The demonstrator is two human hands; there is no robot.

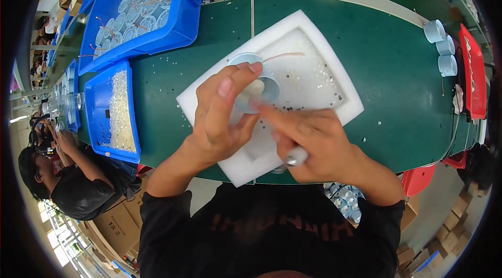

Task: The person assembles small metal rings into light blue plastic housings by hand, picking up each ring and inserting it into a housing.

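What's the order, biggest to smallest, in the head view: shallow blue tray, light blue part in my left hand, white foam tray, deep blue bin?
1. White foam tray
2. Deep blue bin, cut off at the top
3. Shallow blue tray
4. Light blue part in your left hand, partly hidden
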